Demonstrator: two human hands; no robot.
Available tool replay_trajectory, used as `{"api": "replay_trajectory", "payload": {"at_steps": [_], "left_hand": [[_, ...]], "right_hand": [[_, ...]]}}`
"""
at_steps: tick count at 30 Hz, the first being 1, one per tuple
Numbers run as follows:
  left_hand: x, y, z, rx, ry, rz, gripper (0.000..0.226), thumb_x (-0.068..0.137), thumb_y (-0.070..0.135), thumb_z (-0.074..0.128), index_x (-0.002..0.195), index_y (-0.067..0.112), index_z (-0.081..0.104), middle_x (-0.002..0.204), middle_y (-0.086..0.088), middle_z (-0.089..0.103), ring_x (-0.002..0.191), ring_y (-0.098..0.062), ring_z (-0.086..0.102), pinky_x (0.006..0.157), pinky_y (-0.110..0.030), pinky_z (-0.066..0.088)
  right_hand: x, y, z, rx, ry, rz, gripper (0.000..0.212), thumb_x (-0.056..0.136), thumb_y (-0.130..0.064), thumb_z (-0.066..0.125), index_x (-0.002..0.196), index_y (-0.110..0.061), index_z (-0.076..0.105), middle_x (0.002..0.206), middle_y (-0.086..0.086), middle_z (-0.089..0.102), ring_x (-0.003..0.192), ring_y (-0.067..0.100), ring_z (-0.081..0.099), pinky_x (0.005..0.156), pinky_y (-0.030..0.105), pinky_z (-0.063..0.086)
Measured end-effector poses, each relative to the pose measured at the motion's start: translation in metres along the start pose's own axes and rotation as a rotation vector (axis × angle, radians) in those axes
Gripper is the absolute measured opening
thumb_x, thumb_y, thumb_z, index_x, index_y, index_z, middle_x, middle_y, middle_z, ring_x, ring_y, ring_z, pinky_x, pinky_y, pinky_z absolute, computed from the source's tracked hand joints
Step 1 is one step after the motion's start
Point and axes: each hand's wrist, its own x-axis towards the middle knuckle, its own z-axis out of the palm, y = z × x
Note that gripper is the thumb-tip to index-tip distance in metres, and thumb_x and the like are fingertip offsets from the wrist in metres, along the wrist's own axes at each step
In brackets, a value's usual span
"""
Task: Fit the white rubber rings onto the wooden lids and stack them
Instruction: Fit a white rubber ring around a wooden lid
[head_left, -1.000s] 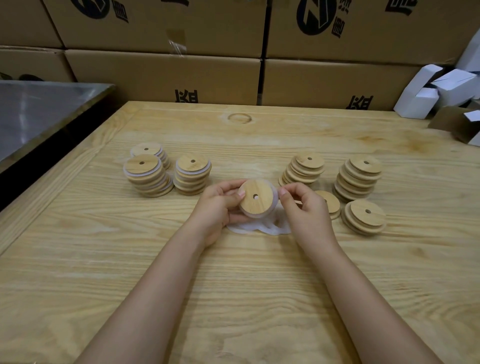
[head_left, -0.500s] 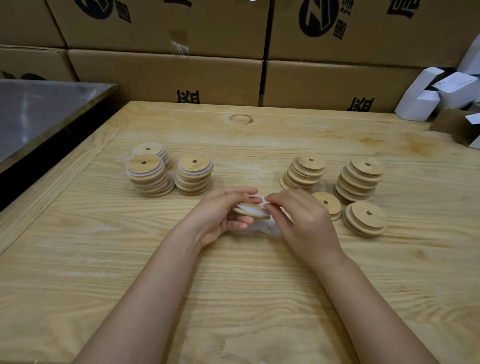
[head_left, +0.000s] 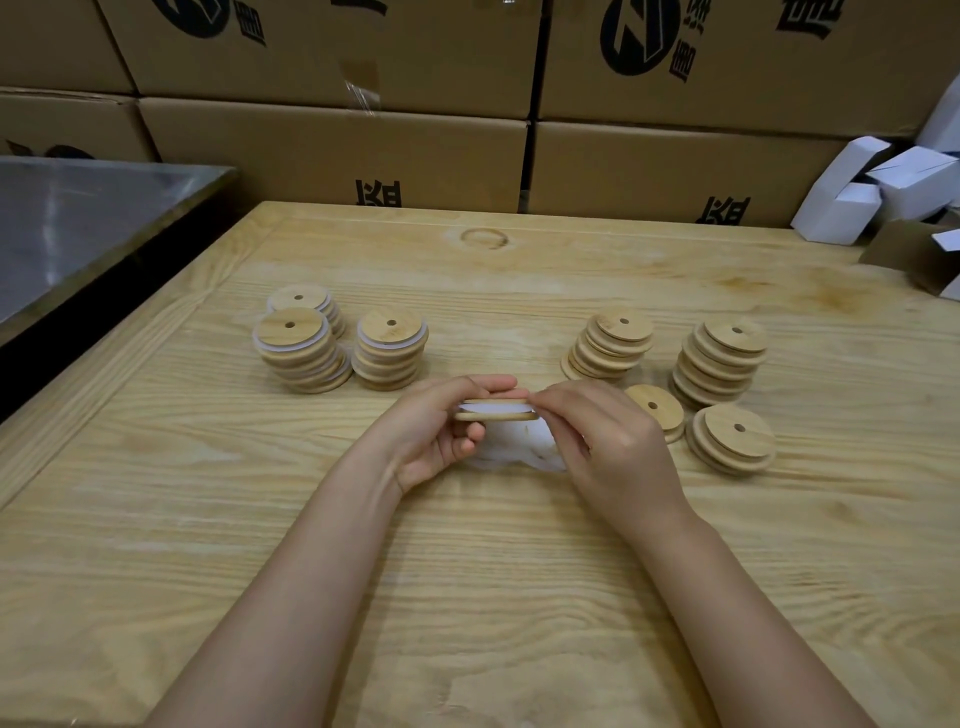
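Wooden lid (head_left: 496, 417) is held edge-on and level between both hands, just above the table (head_left: 156, 519) near its middle. A white rubber ring (head_left: 491, 409) shows as a pale band round the lid's side, between its upper and lower wooden layers. The left hand (head_left: 431, 436) grips the lid from the left, thumb lying flat across the top and fingers curled underneath. The right hand (head_left: 613, 447) comes in from the right with its fingers bent, and its fingertips (head_left: 540, 401) pinch the lid's right rim. Whether they press on wood or on the ring I cannot tell.

Under the hands a small heap of loose rings (head_left: 524, 452) lies on the table, partly hidden by the fingers.

To the left, well apart from the hands, stand three stacks of ringed lids: a back stack (head_left: 298, 304), a front stack (head_left: 298, 348) touching it, and a third stack (head_left: 390, 353) just beside them. White edges show between their layers.

To the right stand bare lids with no white showing: a leaning stack (head_left: 613, 348), a taller stack (head_left: 722, 364), a low stack (head_left: 732, 439) in front of it, and a short pile (head_left: 655, 410) partly behind the right hand.

Cardboard boxes (head_left: 332, 156) with black print line the far side. Small white cartons (head_left: 883, 192) sit at the right corner, and a metal surface (head_left: 78, 218) lies to the left.
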Motion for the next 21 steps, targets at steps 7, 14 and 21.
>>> {"api": "replay_trajectory", "payload": {"at_steps": [7, 14, 21], "left_hand": [[-0.0009, -0.0002, 0.0038, 0.017, 0.039, 0.012, 0.028, 0.091, 0.004, 0.04, 0.104, 0.007, 0.065, 0.098, -0.002, 0.074, 0.035, -0.003, 0.044, 0.032, -0.013, 0.037], [-0.0014, -0.0002, 0.0088, 0.005, 0.087, 0.04, 0.029, 0.089, -0.002, 0.04, 0.103, 0.005, 0.065, 0.099, -0.004, 0.074, 0.034, -0.005, 0.044, 0.032, -0.014, 0.037], [-0.0028, 0.0014, 0.0065, -0.037, 0.131, 0.083, 0.032, 0.088, -0.003, 0.04, 0.104, 0.009, 0.065, 0.103, -0.003, 0.073, 0.031, -0.006, 0.043, 0.031, -0.013, 0.034]], "right_hand": [[0.0012, -0.0006, 0.0044, -0.042, 0.046, -0.109, 0.005, 0.083, 0.002, 0.066, 0.086, 0.0, 0.07, 0.087, 0.01, 0.067, 0.077, 0.025, 0.061, 0.071, 0.033, 0.051], [0.0016, -0.0014, 0.006, -0.124, 0.097, -0.107, 0.008, 0.084, -0.002, 0.061, 0.08, -0.002, 0.067, 0.08, 0.009, 0.064, 0.074, 0.023, 0.054, 0.066, 0.033, 0.048], [0.0033, -0.005, 0.0076, -0.085, 0.089, -0.104, 0.007, 0.081, -0.001, 0.06, 0.077, -0.001, 0.066, 0.078, 0.01, 0.063, 0.069, 0.028, 0.058, 0.065, 0.038, 0.049]]}}
